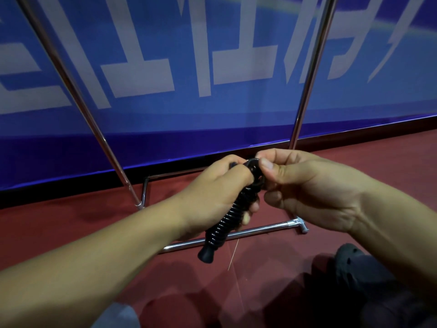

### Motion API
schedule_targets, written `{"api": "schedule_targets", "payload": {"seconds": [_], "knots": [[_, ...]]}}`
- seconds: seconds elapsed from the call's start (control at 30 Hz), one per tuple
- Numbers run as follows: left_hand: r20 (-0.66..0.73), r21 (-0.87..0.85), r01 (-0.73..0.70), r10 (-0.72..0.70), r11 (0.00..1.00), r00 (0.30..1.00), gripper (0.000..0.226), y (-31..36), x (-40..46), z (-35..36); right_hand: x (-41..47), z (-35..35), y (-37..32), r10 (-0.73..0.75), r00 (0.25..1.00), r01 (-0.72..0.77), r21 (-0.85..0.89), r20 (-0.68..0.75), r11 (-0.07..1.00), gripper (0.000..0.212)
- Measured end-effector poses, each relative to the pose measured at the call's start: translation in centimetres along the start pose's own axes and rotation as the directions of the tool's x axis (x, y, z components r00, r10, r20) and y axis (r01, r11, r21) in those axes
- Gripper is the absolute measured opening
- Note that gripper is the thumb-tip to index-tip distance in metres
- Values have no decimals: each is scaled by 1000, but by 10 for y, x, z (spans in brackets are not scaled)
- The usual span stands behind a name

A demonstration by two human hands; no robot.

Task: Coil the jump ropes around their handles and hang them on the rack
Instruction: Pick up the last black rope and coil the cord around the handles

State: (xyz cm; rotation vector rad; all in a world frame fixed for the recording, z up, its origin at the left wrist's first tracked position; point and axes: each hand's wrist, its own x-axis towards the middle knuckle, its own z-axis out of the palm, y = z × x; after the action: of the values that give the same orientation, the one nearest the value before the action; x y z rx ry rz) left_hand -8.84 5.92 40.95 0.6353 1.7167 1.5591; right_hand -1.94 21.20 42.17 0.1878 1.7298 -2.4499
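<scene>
Two hands hold one black jump rope (pixel 224 218): left hand (pixel 217 197) grasps the coiled handles, right hand (pixel 307 185) pinches the top loop; rack (pixel 307 74) stands behind.

Blue banner (pixel 165 114), red floor (pixel 71 221), dark shoe (pixel 350 259).

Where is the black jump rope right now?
In the head view, the jump rope is centre frame, gripped by the left hand, the right hand pinching its top, above the rack.
</scene>
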Motion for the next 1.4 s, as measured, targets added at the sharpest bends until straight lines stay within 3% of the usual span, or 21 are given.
{"api": "schedule_targets", "payload": {"seconds": [0.3,0.43,0.6,0.73,0.87,0.93,1.07,1.2,1.3,1.4], "knots": [[20,-31,16,-15,999,1000,27,0,2,0,4,1,14,-161,985,148,-171,-59,974,10],[20,0,-20,20,1000,1000,25,1,3,0,5,3,16,-269,959,225,-333,-91,916,16],[65,9,-80,79,997,995,43,1,-3,-6,1,5,12,-325,944,263,-450,-65,854,16],[50,96,-141,137,985,989,35,5,-6,-9,3,6,14,-353,932,289,-419,-82,861,20],[-22,168,-174,180,970,983,53,2,-3,-10,4,7,14,-385,916,326,-347,-116,880,20],[-68,224,-198,218,954,974,44,2,-2,-9,5,8,13,-398,906,342,-309,-140,887,20],[-129,346,-232,291,909,948,36,-2,0,-12,6,7,9,-319,932,289,-183,-170,940,31],[-70,434,-224,280,873,957,29,-5,0,-13,6,5,7,-234,962,201,-214,-138,956,28],[-53,497,-201,261,844,964,43,-6,3,-14,8,2,5,-246,960,208,-244,-134,947,21],[-93,487,-194,272,851,958,58,-6,11,-18,16,-2,3,-300,929,246,-242,-217,939,18]]}}
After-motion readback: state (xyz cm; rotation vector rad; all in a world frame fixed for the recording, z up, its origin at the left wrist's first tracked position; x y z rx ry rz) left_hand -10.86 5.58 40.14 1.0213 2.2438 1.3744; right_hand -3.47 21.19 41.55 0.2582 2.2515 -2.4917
